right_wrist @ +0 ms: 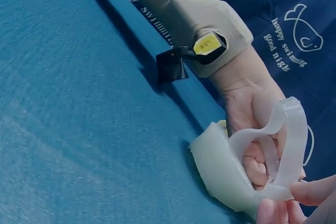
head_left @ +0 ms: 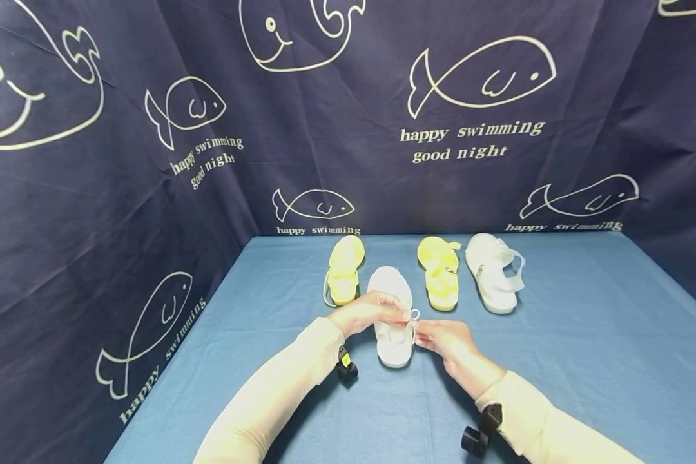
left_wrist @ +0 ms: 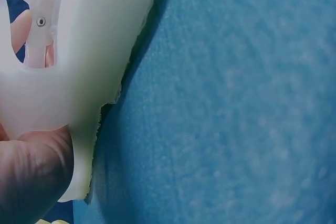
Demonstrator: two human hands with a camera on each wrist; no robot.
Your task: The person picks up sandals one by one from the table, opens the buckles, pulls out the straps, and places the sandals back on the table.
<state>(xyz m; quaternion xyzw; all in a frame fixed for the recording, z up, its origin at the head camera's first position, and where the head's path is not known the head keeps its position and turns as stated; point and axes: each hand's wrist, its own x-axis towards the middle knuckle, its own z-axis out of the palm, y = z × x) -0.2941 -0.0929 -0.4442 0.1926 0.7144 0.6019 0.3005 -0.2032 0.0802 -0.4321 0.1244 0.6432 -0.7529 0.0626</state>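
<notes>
A white sandal (head_left: pixel 394 351) lies on the blue cloth between the two hands, toe end away from the person. The left hand (head_left: pixel 371 312) reaches across its middle and holds the strap from the left. From the right, the right hand (head_left: pixel 449 341) pinches the strap near its side joint. In the right wrist view, the pale strap (right_wrist: pixel 294 145) loops up from the sandal, with the right hand's fingertips (right_wrist: pixel 312 190) on its lower end and the left hand (right_wrist: pixel 252 108) behind it. A metal stud (left_wrist: pixel 41 22) shows on the strap in the left wrist view.
One yellow sandal (head_left: pixel 343 270) lies at the back left and another yellow sandal (head_left: pixel 439 274) behind the right hand. A second white sandal (head_left: pixel 490 274) with its strap sticking out sits farther right. A dark curtain (head_left: pixel 336 148) with fish drawings borders the blue tabletop (head_left: pixel 586 335).
</notes>
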